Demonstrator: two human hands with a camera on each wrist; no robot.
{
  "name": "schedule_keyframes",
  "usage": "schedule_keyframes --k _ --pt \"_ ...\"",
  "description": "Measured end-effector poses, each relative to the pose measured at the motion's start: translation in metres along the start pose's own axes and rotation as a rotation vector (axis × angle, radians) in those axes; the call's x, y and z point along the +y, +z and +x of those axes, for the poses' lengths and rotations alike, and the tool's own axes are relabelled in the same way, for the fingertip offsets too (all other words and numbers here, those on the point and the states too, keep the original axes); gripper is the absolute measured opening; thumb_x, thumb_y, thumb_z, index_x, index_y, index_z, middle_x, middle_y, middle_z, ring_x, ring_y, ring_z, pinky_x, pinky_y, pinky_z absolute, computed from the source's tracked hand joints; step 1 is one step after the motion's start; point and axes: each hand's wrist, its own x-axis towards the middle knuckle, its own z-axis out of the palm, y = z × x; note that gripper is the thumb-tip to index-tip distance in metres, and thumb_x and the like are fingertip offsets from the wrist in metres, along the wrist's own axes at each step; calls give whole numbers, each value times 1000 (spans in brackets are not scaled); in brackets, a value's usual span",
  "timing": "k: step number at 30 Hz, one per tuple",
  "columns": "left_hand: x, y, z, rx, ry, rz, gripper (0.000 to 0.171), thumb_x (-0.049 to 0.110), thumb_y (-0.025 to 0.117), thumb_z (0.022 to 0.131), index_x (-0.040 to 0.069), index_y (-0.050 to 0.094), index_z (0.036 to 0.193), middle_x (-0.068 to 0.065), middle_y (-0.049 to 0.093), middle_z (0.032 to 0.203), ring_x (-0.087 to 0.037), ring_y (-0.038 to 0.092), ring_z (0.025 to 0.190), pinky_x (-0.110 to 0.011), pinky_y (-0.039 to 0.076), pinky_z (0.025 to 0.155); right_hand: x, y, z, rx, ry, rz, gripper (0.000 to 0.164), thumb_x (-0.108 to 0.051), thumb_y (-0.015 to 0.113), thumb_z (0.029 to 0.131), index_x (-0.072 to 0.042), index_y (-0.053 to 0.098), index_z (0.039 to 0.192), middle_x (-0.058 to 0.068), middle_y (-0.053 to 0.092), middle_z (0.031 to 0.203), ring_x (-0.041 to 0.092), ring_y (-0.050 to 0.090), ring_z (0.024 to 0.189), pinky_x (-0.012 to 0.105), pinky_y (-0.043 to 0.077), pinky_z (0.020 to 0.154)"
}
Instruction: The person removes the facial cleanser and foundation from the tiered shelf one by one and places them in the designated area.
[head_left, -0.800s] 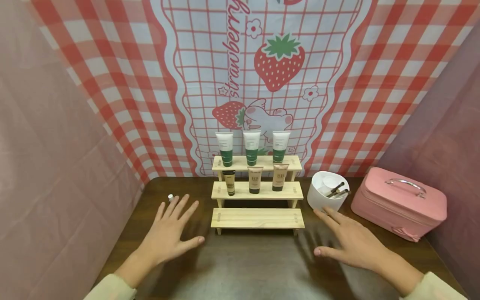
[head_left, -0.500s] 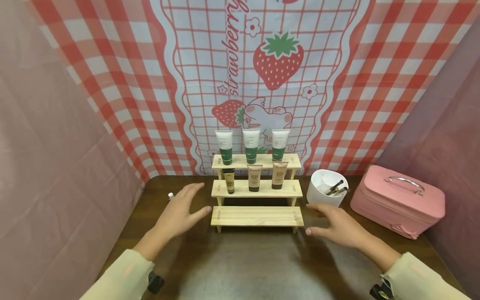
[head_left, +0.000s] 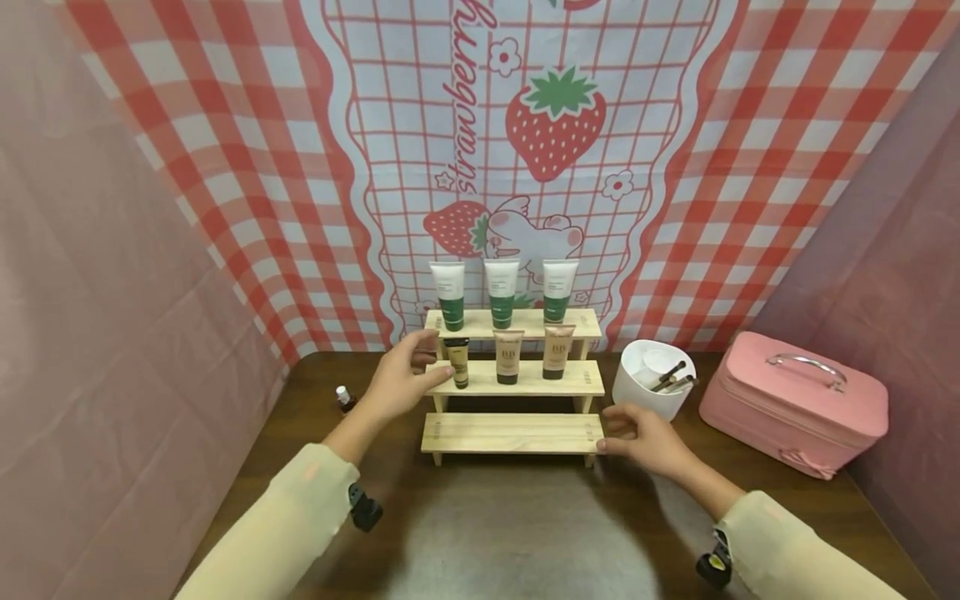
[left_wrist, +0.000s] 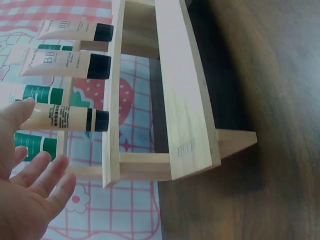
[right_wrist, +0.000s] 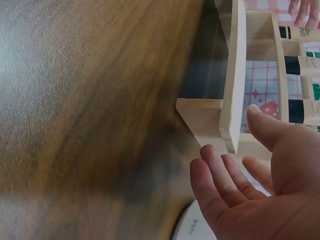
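A three-tier wooden display stand point(head_left: 514, 433) holds cosmetic tubes standing on their caps. My left hand point(head_left: 405, 371) is at the left end of the middle tier, its thumb right at a small gold-beige tube point(head_left: 461, 367) with a black cap. In the left wrist view that thumb overlaps the tube's upper end, and the other fingers spread loosely beside it. Two BB cream tubes point(head_left: 507, 357) stand to its right, and several white-and-green tubes point(head_left: 502, 292) line the top tier. My right hand point(head_left: 648, 442) holds nothing; its relaxed fingers are at the right end of the bare bottom tier.
A white round container point(head_left: 647, 392) with makeup brushes point(head_left: 671, 379) stands right of the stand. Beyond it sits a pink cosmetic case point(head_left: 798, 404). A small dark bottle with a white cap point(head_left: 343, 397) is at the left. A strawberry-print cloth point(head_left: 558, 125) hangs behind.
My left hand has moved right and forward from beside the small bottle to the small tube. My right hand has moved left to the bottom tier's end. The tubes stay where they were.
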Motion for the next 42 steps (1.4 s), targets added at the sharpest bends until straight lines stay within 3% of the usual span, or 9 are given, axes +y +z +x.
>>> schedule_keyframes --k 6,17,24,27,32,37,42 --pt "0 10 7 17 -31 -52 66 25 79 92 12 48 149 -15 59 139 -36 62 123 -50 57 95 1 6 1 6 57 52 55 -12 84 84 9 59 129 25 70 110 19 69 78 44 58 54" --pt "4 21 13 42 -58 -49 61 27 79 92 7 52 143 -11 65 126 -31 67 115 -45 59 90 4 12 3 62 127 74 47 -5 83 82 7 63 123 18 71 103 17 66 72 38 53 50" --pt "2 24 17 86 -60 -25 26 24 80 91 8 67 105 -10 70 109 -28 70 104 -39 59 80 6 15 5 63 128 82 47 -3 82 83 7 62 125 18 70 101 18 66 73 35 52 50" --pt "1 23 16 86 -49 -25 21 24 80 91 9 67 99 -9 71 103 -26 69 99 -36 57 77 6 16 4 58 131 82 48 -3 82 83 7 62 126 18 70 102 17 66 72 36 52 50" --pt "-2 13 9 77 -32 -27 21 25 78 93 9 69 102 -8 71 105 -24 67 98 -38 56 82 3 13 4 8 130 92 51 -5 82 83 10 60 127 19 70 102 15 66 72 39 55 53" --pt "-14 -6 -3 81 -6 -28 27 23 75 96 5 70 116 -12 72 113 -28 67 105 -42 56 90 0 7 3 -55 106 133 56 0 80 81 14 56 130 22 70 104 16 66 75 41 56 56" --pt "-36 -25 -23 89 -74 -29 35 18 73 97 -2 67 125 -17 71 112 -25 68 97 -39 59 83 -1 5 4 -55 102 135 55 3 79 82 15 55 130 23 70 104 18 66 76 40 56 56"
